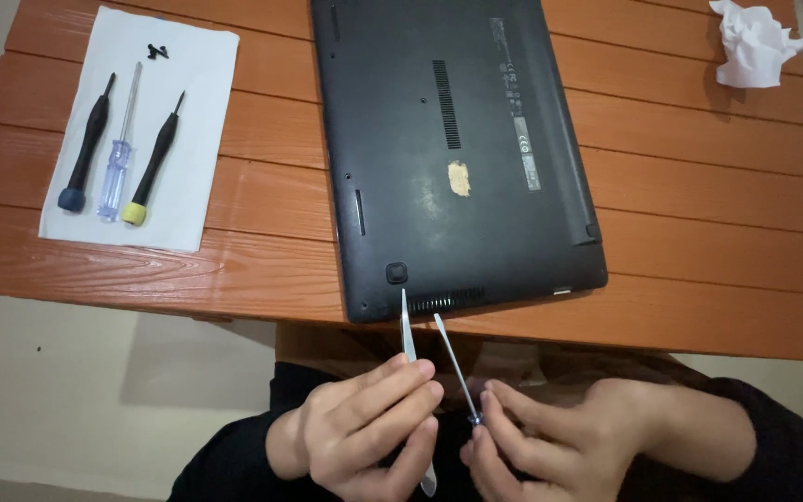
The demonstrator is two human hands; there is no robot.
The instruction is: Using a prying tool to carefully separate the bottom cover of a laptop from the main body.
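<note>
Head view, looking down past the near edge of a wooden slat table point(717, 251). Left hand point(364, 432) with fingers point(411, 372) wrapped round one slim metal pry tool point(408, 335), tip raised just short of the laptop's near edge. Right hand point(559, 446) with fingers point(494, 423) pinched on the lower end of a second metal pry tool point(453, 358), tilted, tip close beside the first. Both tools in front of the table edge, near each other, apart from the black laptop point(448, 149) lying underside up on the table. To the left, a white paper sheet point(188, 93) carrying three screwdrivers point(118, 153) side by side and a few small black screws point(157, 51). Crumpled white tissue point(753, 45) at the far right corner.
</note>
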